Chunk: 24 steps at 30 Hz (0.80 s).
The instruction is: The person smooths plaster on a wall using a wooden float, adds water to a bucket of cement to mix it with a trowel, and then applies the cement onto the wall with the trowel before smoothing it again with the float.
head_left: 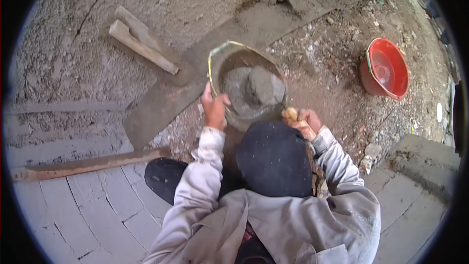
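Just beyond the dark-clothed right knee [273, 159]: round mortar-smeared bucket [246, 57], set close, likely so both hands reach it easily. Red plastic bucket [373, 83] sits well apart to the right, probably out of the way. Lumpy wet grey mortar [260, 87] lies inside the nearer bucket, between and slightly beyond the hands. Left hand [214, 110] grips the left rim, thumb and fingers astride it, near the thin yellow-green bail [210, 63], presumably steadying. Right hand [312, 119] closed round pale wooden handle [304, 129], beside near-right rim; tool head indistinct.
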Motion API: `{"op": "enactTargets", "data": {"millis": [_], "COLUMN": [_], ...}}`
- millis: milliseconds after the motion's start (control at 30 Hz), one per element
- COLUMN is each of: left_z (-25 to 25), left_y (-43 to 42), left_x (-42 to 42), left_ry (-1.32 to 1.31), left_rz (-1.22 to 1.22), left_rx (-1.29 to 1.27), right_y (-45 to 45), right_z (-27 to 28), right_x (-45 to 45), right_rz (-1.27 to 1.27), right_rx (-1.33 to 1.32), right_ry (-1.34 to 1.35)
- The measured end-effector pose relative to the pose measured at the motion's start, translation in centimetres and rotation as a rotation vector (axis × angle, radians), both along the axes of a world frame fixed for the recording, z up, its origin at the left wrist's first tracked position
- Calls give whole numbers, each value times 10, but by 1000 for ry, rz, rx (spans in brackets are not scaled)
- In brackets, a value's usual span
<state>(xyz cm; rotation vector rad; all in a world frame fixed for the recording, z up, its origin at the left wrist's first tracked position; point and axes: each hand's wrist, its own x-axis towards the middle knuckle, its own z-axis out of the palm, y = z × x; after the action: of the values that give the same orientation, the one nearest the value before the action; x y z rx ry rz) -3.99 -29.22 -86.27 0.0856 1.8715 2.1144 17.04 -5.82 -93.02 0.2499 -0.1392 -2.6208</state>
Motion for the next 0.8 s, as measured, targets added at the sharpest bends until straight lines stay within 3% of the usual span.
{"op": "enactTargets", "data": {"millis": [100, 267, 367, 500, 600, 700, 767, 800], "left_z": [3, -11, 2, 7, 14, 12, 10, 10], "left_y": [2, -9, -4, 2, 5, 5, 5, 4], "left_x": [-8, -7, -6, -3, -1, -2, -3, -5], "left_ry": [-8, -17, -26, -8, -29, -21, -24, -26], "left_rz": [-62, -34, -41, -31, -32, -24, -19, -27], "left_rx": [106, -45, -59, -6, -14, -49, -58, -67], "right_y": [-4, 13, 19, 43, 68, 110, 129, 139], "right_z": [38, 112, 180, 227, 241, 202, 165, 131], "right_x": [-14, -41, -52, -85, -124, -182, -222, -243], "right_rz": [-157, -385, -767, -1352, -1789, -2187, -2249, -1973], "right_rx": [118, 133, 486, 1021, 1148, 1276, 1439, 1785], "right_ry": [-53, 161, 307, 433, 295, 64, -90, -230]}}
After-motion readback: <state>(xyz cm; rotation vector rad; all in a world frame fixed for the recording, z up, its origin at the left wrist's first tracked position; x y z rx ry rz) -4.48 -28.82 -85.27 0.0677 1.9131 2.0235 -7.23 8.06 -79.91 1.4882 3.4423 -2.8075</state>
